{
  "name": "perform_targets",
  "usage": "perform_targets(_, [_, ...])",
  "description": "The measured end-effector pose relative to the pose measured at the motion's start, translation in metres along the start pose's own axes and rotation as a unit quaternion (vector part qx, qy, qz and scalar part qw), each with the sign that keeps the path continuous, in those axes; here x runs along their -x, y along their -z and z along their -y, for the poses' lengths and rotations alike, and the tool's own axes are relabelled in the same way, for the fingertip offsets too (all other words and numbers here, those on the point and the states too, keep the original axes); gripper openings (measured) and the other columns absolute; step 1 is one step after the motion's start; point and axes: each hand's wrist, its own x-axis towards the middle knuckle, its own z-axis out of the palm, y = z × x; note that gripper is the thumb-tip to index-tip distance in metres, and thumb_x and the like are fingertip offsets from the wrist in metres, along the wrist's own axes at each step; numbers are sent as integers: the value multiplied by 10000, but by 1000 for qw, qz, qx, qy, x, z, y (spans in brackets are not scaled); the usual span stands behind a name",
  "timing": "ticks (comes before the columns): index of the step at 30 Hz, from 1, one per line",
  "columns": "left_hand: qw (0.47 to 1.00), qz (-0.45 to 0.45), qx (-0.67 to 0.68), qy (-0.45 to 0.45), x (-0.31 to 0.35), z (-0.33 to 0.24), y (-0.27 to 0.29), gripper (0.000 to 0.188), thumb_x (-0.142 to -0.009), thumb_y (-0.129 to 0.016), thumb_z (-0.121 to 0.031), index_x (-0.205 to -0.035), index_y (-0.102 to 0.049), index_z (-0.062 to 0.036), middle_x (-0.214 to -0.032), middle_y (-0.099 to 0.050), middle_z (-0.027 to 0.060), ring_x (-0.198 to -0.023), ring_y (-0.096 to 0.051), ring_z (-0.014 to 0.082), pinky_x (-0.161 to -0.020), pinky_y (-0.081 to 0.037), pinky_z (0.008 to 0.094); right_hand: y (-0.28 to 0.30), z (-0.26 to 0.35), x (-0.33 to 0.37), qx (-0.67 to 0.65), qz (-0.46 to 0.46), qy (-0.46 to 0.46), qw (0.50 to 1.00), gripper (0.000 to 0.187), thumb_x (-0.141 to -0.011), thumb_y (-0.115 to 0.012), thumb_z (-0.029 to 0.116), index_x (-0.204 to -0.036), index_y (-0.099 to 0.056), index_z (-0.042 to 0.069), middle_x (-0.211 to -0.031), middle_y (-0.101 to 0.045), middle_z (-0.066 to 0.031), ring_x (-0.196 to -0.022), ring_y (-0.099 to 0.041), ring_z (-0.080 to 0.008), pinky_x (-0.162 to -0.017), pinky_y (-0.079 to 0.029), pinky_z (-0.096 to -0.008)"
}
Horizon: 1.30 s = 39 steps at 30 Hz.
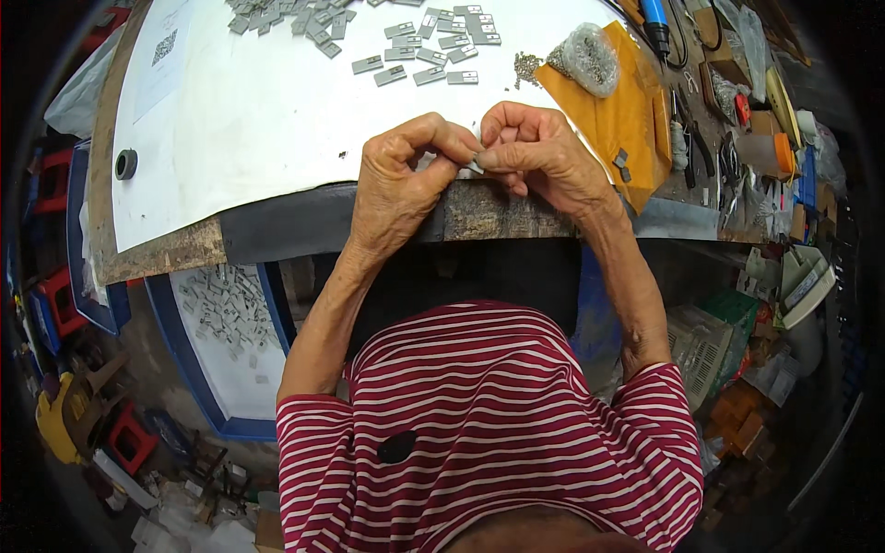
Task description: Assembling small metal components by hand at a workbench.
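Observation:
My left hand (404, 177) and my right hand (546, 155) meet above the near edge of the white-covered table (258, 138). Between their fingertips is a small grey piece (475, 167), mostly hidden; both thumbs and forefingers are pinched at it. Beyond my hands lie several flat grey rectangular pieces (430, 76) with small slots, loosely spread out. A denser heap of similar grey pieces (300, 17) sits at the far edge. Past my right hand is a little pile of tiny brass-coloured parts (526, 68), beside a clear plastic bag (590, 60) of more such parts.
Under the bag lies an orange-yellow envelope (604, 115) with dark bits on it. A black ring (125, 165) rests at the left. Pliers (698, 147) and a blue-handled tool (654, 26) are at the right. A blue-rimmed tray (212, 392) of grey pieces stands below the table.

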Motion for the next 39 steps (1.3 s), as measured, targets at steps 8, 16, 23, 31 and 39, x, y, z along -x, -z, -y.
perform_targets(8, [1000, -3, 0, -8, 0, 2, 0, 91, -744, -541, 37, -762, -618, -8, -777, -625, 41, -742, -573, 96, -691, -469, 232, -11, -9, 2, -19, -42, 53, 998, 153, -741, -653, 37, -843, -543, 9, -670, -565, -23, -507, -500, -54, -437, -401, -161])
perform_targets(16, [997, 8, -65, 29, -1, -3, 1, 178, -771, -599, -20, -945, -633, -14, -763, -611, 27, -714, -571, 92, -686, -486, 224, -5, -4, 2, 37, -90, 92, 991, 143, -736, -626, 30, -853, -546, 11, -667, -556, -16, -507, -468, -41, -423, -349, -158])
perform_targets(23, [995, 14, -96, 14, 1, 2, 3, 174, -787, -627, -58, -954, -632, -9, -731, -627, 54, -665, -597, 102, -614, -499, 219, -2, -5, 0, 86, -80, 81, 990, 124, -730, -628, 42, -835, -583, -5, -655, -555, -11, -506, -466, -41, -429, -347, -161])
perform_targets(31, [996, 28, -73, 52, 1, 0, 3, 171, -793, -623, -61, -955, -636, -9, -719, -627, 51, -654, -600, 95, -596, -500, 211, -1, -4, -1, 140, -79, 70, 985, 88, -727, -619, 57, -788, -603, -4, -620, -546, -4, -496, -458, -40, -434, -346, -166])
perform_targets(39, [995, 34, -83, 52, 0, 0, 4, 152, -786, -623, -56, -931, -648, -18, -714, -627, 48, -654, -598, 93, -593, -497, 209, 3, -4, -1, 137, -54, 58, 987, 101, -720, -623, 62, -799, -604, 2, -612, -542, -3, -487, -451, -38, -428, -339, -164])
